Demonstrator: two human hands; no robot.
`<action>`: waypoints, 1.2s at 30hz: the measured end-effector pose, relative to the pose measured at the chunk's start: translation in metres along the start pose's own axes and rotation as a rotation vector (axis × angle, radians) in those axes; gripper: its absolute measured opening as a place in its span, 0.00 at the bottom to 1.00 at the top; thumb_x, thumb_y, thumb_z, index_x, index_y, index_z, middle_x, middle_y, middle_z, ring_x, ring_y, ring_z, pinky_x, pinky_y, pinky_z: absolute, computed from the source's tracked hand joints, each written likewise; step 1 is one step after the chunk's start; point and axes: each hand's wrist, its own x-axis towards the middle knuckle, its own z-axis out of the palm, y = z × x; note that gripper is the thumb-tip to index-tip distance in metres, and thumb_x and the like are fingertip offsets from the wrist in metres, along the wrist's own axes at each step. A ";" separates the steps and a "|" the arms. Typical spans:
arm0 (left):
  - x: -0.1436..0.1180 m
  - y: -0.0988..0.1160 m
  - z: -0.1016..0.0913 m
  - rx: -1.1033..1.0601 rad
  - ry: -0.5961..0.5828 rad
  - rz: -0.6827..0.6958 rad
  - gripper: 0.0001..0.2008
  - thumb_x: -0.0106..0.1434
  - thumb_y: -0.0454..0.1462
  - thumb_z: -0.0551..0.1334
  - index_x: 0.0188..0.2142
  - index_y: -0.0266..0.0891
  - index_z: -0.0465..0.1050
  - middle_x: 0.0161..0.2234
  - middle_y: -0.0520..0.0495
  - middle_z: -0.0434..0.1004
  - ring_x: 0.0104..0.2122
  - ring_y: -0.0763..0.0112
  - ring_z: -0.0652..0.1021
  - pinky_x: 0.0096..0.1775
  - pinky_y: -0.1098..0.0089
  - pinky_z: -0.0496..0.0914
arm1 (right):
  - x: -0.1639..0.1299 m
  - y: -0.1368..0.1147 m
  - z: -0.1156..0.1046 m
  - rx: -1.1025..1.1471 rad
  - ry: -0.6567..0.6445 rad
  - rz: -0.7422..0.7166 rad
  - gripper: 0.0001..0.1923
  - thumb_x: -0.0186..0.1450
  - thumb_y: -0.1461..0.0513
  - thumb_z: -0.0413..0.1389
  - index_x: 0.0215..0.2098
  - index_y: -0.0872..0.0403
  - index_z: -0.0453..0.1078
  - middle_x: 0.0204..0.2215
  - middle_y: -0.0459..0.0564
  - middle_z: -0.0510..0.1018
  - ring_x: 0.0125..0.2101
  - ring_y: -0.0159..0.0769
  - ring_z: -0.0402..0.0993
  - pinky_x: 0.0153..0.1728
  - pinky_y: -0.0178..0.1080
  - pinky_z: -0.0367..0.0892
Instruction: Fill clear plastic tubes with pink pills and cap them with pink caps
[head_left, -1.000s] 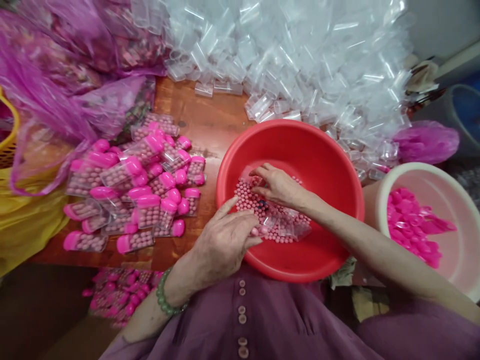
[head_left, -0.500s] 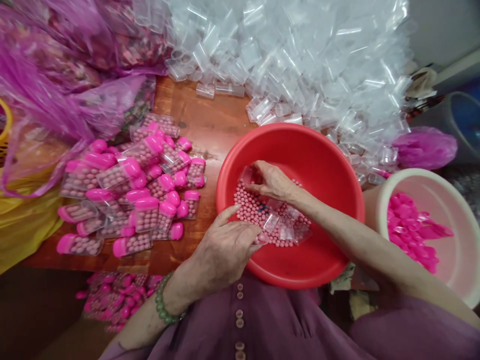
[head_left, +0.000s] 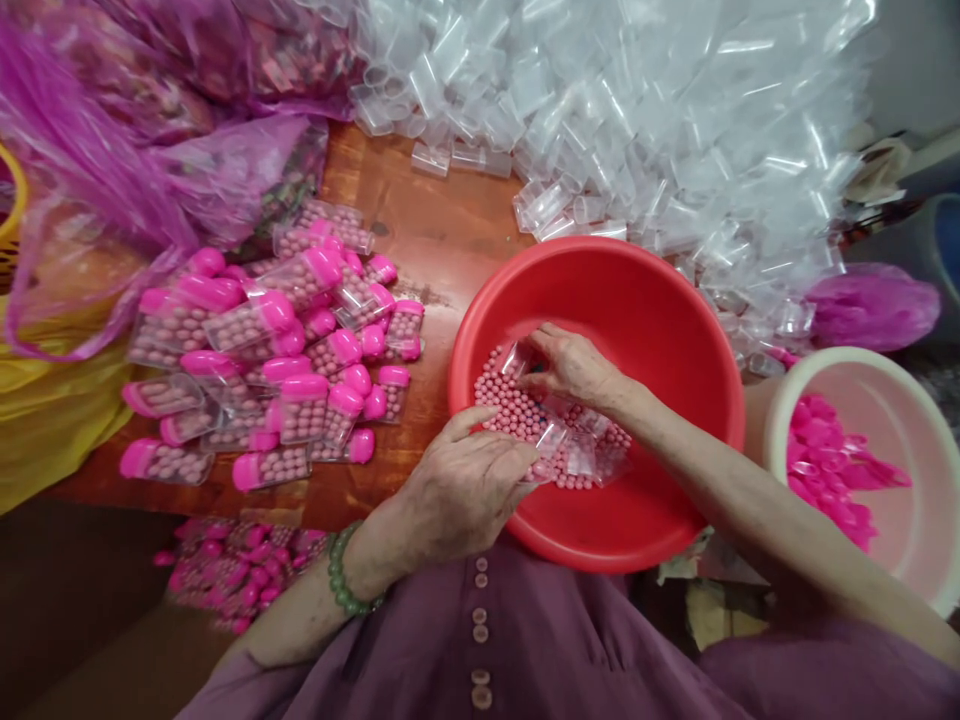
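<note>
Pink beads [head_left: 517, 400] lie in the left part of a red basin [head_left: 694, 350], with several clear plastic containers [head_left: 581, 455] among them. My right hand [head_left: 574, 372] reaches into the basin from the right, its thumb and fingers closed around a clear plastic container [head_left: 514, 358] at the beads' far edge. Over the basin's near left rim, my left hand [head_left: 469, 480] has its fingers curled down. Clear plastic with pink beads shows at its fingertips, apparently another container, mostly hidden by the hand.
Bead-filled containers with pink caps [head_left: 300, 390] are heaped on the wooden table [head_left: 420, 225] at left, near purple bags [head_left: 97, 190]. Empty clear containers [head_left: 622, 110] form a big pile behind the basin. A white bucket [head_left: 930, 440] with pink caps [head_left: 825, 460] stands at right.
The whole view has shifted, so the basin and heaps appear a little further right and slightly higher. Both hands keep nearly the same places over the beads.
</note>
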 end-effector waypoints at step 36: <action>0.040 -0.015 -0.022 -0.202 0.024 -0.243 0.23 0.62 0.34 0.65 0.55 0.41 0.62 0.38 0.49 0.78 0.35 0.71 0.79 0.40 0.71 0.75 | -0.044 0.002 -0.030 1.296 -0.472 -0.082 0.18 0.54 0.55 0.68 0.41 0.53 0.78 0.34 0.45 0.81 0.33 0.28 0.74 0.35 0.32 0.68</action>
